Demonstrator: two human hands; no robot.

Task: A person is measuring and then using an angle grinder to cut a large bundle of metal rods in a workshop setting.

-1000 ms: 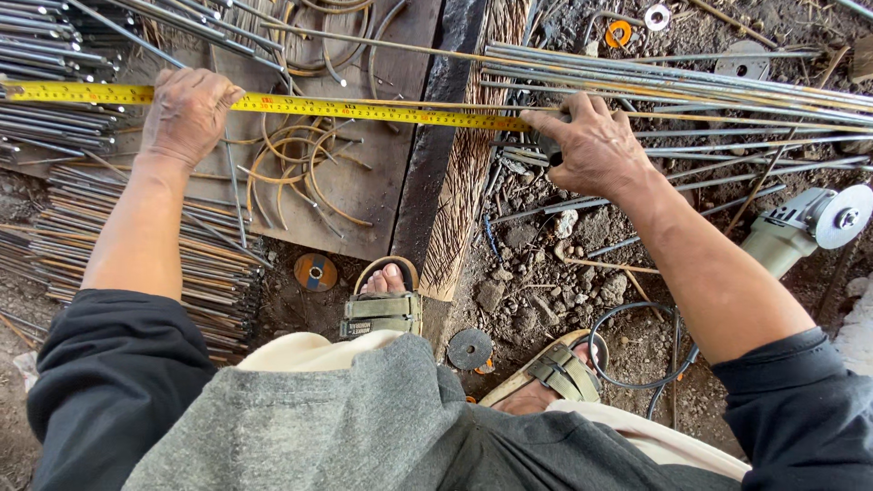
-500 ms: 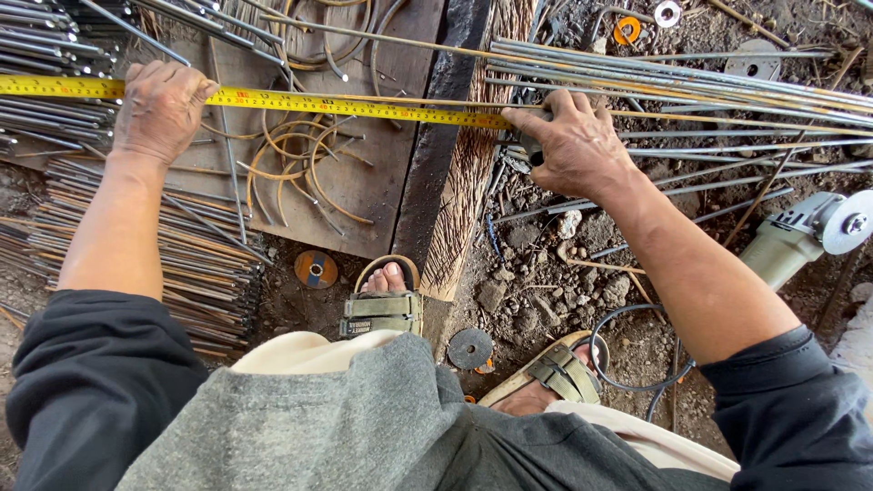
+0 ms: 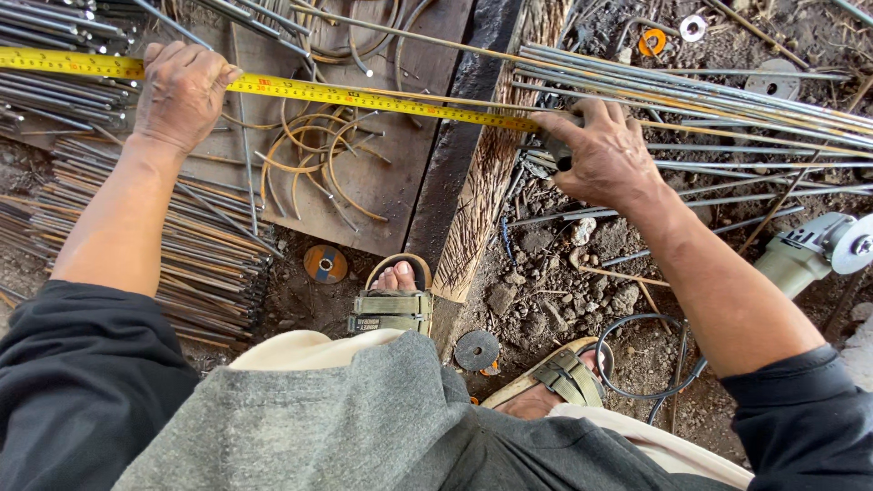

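A yellow tape [image 3: 364, 95] runs taut across the top of the view, from the left edge over a dark board [image 3: 391, 182] to a bundle of long rods [image 3: 709, 95] on the right. The left hand [image 3: 182, 91] lies palm down on the tape, fingers curled over it, pressing it onto a row of short rods [image 3: 45, 91]; the right hand [image 3: 600, 150] is closed over the tape's other end where the long rods begin, though what its fingers pinch there cannot be told. Bent wire rings [image 3: 314, 159] lie loose on the board under the tape. A rough wooden beam [image 3: 482, 191] crosses beneath it beside the board. More cut rods [image 3: 209, 273] are stacked at the lower left. Two sandalled feet stand on rubble, with worn discs [image 3: 325, 264] near them. A grinder [image 3: 818, 250] rests at the right, its cable [image 3: 637, 364] looping by the right foot.
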